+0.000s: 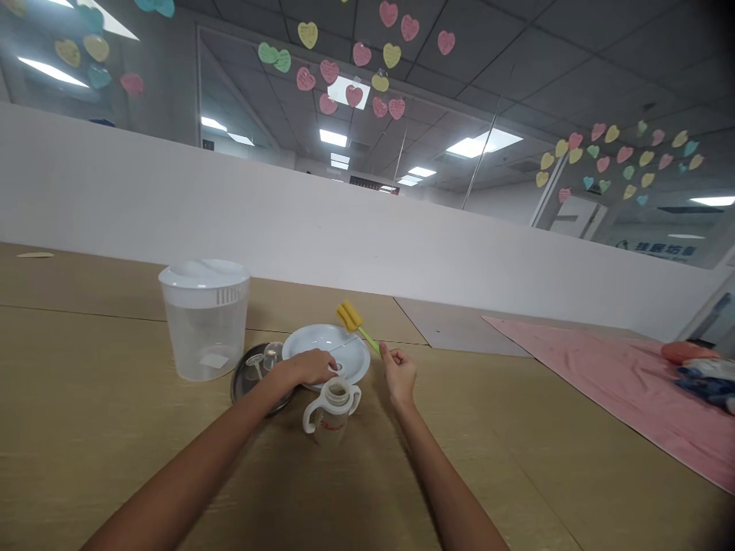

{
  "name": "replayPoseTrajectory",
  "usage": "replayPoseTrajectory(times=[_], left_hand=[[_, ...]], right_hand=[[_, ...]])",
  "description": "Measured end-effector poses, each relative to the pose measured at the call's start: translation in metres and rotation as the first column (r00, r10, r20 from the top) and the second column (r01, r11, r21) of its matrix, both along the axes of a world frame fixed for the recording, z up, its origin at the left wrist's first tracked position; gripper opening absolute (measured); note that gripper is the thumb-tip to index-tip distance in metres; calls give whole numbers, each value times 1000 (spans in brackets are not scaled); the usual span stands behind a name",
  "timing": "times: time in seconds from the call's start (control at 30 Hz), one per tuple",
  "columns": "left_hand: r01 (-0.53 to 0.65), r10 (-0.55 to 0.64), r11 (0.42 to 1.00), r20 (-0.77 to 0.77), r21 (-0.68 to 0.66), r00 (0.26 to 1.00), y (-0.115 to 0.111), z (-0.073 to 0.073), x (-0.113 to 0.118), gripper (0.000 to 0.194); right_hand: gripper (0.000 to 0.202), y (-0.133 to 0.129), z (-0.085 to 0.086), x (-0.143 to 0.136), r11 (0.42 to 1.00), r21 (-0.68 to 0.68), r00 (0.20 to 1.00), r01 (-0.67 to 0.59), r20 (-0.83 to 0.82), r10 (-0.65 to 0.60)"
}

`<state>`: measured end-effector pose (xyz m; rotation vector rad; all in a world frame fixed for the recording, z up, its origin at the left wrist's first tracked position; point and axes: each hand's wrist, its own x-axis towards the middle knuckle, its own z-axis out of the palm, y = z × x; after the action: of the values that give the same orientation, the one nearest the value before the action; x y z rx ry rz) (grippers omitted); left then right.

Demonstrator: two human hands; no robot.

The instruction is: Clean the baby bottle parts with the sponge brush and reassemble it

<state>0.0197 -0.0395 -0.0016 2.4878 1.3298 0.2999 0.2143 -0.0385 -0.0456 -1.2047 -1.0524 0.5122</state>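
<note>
My right hand (398, 373) is closed on the green handle of a brush with a yellow sponge head (349, 315), which is raised over the right rim of a white bowl (307, 338). My left hand (313, 367) reaches over the bowl, its fingers together on a small white ring-shaped part (340, 370). Just in front of the bowl stands an open bottle with two white handles (333, 413), upright and touched by neither hand. A dark round tray (240, 383), partly behind my left forearm, holds a clear cap (272, 354) and a pale small part (255, 364).
A translucent bucket with a white lid (205, 329) stands left of the tray. A pink cloth (609, 375) covers the table's right side, with orange and blue fabric (689, 353) at its far edge. A low white wall (321, 229) runs behind the table.
</note>
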Motion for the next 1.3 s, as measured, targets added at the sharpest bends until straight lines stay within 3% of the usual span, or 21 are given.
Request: replayPoseTrajectory(times=[0.13, 0.33, 0.57, 0.8, 1.03, 1.13, 1.3], left_hand=[[-12, 12, 1000, 38, -19, 999, 7, 1, -7, 18], [-121, 76, 983, 291, 138, 954, 18, 21, -24, 35], [-217, 120, 972, 610, 87, 783, 10, 43, -35, 38], [-187, 102, 974, 485, 129, 868, 0, 48, -33, 53], [-156, 69, 977, 480, 143, 874, -9, 60, -39, 51], [-152, 94, 984, 444, 96, 891, -17, 64, -38, 47], [-54, 33, 998, 509, 26, 860, -31, 71, -28, 45]], right_hand=[[42, -2, 2, 0, 1000, 2, 1000, 1, -1, -1], [42, -5, 4, -1, 999, 45, 1000, 14, -27, -13], [40, -10, 2, -9, 981, 176, 987, -75, 151, 49], [38, -10, 1, -3, 975, 203, 994, -92, 83, 76], [35, -8, -3, 2, 966, 221, 989, -136, -29, 146], [34, -7, -5, 2, 968, 219, 990, -126, -41, 138], [37, -4, -5, 5, 972, 204, 989, -119, -65, 135]])
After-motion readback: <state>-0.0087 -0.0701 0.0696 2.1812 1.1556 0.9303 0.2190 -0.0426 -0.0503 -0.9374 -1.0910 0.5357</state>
